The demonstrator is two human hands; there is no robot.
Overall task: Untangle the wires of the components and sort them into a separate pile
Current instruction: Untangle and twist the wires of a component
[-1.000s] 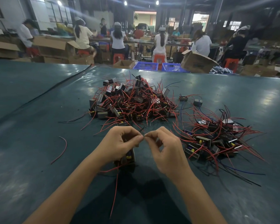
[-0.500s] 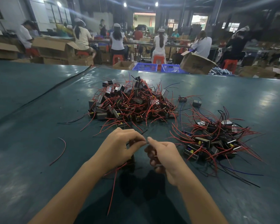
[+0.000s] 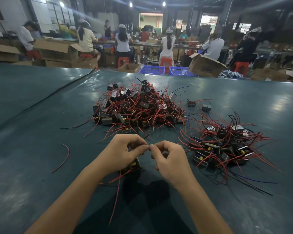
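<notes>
A big tangled heap of small dark components with red wires [image 3: 139, 107] lies mid-table. To its right sits a second, smaller pile [image 3: 225, 146] of the same parts. My left hand [image 3: 123, 153] holds one dark component [image 3: 134, 165] under its palm, red wires trailing down toward me. My right hand [image 3: 172, 160] has its fingers curled, thumb and forefinger pinching a thin wire end that meets my left fingertips. The wire between the fingertips is mostly hidden.
The table has a dark green cover [image 3: 41, 166]. A loose red wire [image 3: 63, 157] lies at the left. Two single components [image 3: 191, 103] [image 3: 206, 108] lie between the piles. Cardboard boxes, blue crates [image 3: 151, 70] and seated people are beyond the far edge.
My right hand has risen from lower down and turned so its fingertips meet the left ones again. The held component stays under my left hand.
</notes>
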